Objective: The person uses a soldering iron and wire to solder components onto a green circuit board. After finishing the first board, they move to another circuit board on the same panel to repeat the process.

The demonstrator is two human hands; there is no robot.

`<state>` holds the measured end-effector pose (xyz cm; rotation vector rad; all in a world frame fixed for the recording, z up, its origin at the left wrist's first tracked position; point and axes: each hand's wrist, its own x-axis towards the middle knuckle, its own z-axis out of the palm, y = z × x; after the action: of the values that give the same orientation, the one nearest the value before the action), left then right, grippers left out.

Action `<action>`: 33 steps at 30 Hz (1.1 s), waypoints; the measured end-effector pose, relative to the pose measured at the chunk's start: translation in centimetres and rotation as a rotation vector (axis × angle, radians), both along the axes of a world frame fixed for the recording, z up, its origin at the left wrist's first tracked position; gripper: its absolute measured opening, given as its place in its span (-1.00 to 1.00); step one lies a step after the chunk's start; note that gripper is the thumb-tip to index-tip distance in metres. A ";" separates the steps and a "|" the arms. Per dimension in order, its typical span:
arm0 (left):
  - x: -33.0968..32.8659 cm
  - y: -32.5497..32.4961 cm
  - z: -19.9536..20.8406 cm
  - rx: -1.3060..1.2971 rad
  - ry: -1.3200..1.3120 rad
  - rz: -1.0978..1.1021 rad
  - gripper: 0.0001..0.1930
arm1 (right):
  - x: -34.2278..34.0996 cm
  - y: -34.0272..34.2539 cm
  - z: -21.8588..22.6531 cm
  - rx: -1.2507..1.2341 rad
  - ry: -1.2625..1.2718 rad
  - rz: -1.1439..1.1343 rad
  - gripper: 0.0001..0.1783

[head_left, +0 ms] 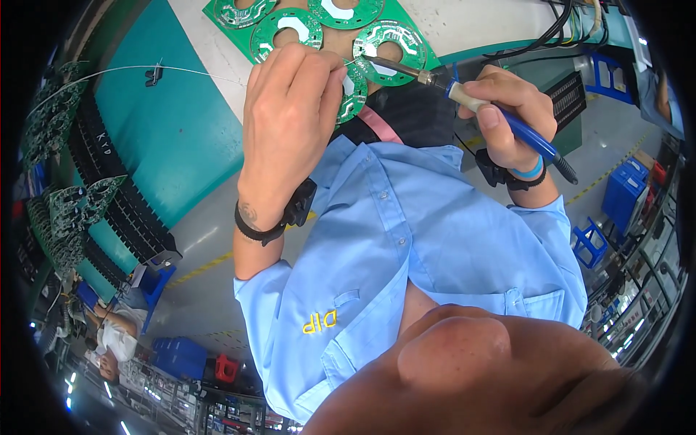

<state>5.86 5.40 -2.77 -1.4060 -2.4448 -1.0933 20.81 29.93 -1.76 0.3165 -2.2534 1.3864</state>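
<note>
A green panel of several round circuit boards (415, 42) with cut-out centres lies at the bench's edge. My left hand (290, 109) is closed over its near left part, pinching a thin solder wire (196, 74) whose end pokes out past the fingertips. In my right hand (511, 112) I grip a soldering iron (533, 136) with a blue handle. Its metal tip points left and reaches the boards beside the wire end; whether tip and wire touch is too small to tell. Part of the panel is hidden under my left hand.
A teal mat (188, 138) covers the bench on the left, with a small black clip (154, 75) on it. Black slotted racks (119, 181) and upright circuit boards (80, 206) stand farther left. Cables (558, 32) run at the upper right. Another person (119, 330) sits at the lower left.
</note>
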 end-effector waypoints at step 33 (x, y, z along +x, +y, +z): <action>0.8 -3.5 1.1 0.019 -0.112 0.289 -0.84 | -5.6 5.6 -1.1 0.458 0.198 -0.627 -0.66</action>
<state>6.61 1.89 -1.67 -0.9689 -2.6005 -1.1489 15.24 35.49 -2.90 -0.1080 -2.2049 0.4976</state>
